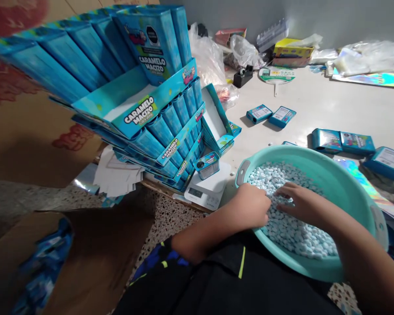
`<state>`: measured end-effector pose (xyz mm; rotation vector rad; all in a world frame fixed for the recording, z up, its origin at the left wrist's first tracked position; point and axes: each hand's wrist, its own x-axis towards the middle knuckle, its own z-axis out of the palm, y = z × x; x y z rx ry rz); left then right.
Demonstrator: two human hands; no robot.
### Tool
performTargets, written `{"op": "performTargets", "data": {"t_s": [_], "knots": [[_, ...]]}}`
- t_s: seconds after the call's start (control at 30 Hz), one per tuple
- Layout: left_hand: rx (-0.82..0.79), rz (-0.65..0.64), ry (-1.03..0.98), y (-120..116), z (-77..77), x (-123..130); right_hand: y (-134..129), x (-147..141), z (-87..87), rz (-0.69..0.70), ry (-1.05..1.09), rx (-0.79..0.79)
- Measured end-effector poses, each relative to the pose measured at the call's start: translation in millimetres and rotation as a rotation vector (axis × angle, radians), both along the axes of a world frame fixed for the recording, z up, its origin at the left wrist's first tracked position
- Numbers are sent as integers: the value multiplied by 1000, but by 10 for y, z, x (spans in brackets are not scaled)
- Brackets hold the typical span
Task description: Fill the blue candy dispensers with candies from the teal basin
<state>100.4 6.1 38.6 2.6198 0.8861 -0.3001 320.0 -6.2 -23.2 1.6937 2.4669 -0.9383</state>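
Right now I've got two hands working in one turquoise basin [302, 151], and I judge the step in hand to be picking through the loose candies [295, 232], which lie inside it, far too many to count. My left hand [251, 205] has its grip curled in just inside the rim; I can't tell from here whether it has anything clamped. My right hand [297, 201] is over the candies with its fingers parted. From this pose, as I read it, a pickup calls for small, low finger closure, since a deep scoop would scatter pieces. Just beyond the left hand sits one scale [213, 186] bearing one blue box [206, 165]. Beside that rise the stacked trays [151, 105], whose number I can't settle. Across the desk [302, 98] I count five flat packs [357, 142] plainly, plus a sliver of another blue thing behind the basin. Farther back are one paddle-shaped card [276, 75], one tape dispenser [243, 77] and one yellow carton [292, 49].
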Motion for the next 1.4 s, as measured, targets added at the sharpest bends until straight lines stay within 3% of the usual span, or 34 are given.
{"op": "performTargets", "data": {"t_s": [0.33,0.43,0.5,0.6,0.67,0.73,0.8,0.87,1.0,1.13,1.23,1.3,1.4], "knots": [[-81,32,-134,26,-81,-43,46,-95,174,1,-80,-64],[-39,15,-329,8,-137,-111,51,-129,230,6,-82,-86],[113,56,-590,-9,-194,-230,51,-131,254,-9,-52,-83],[576,312,-891,-1,-325,-555,44,-118,273,-50,-26,-63],[862,493,-920,35,-434,-820,35,-124,282,-63,-26,-41],[990,627,-887,74,-545,-1041,25,-147,292,-55,-37,-8],[978,780,-886,95,-649,-1156,18,-175,295,-41,-48,19],[870,919,-950,98,-747,-1154,17,-189,287,-31,-51,26],[620,1042,-1138,163,-920,-1016,34,-156,253,-34,-54,0],[537,1188,-1077,341,-929,-1034,36,-125,297,-83,-59,11],[657,1048,-1031,452,-708,-1041,22,-141,384,-101,-47,24],[797,759,-1015,491,-475,-973,14,-152,440,-108,-19,34],[852,234,-896,516,-137,-784,0,-154,512,-121,-11,61]]}}
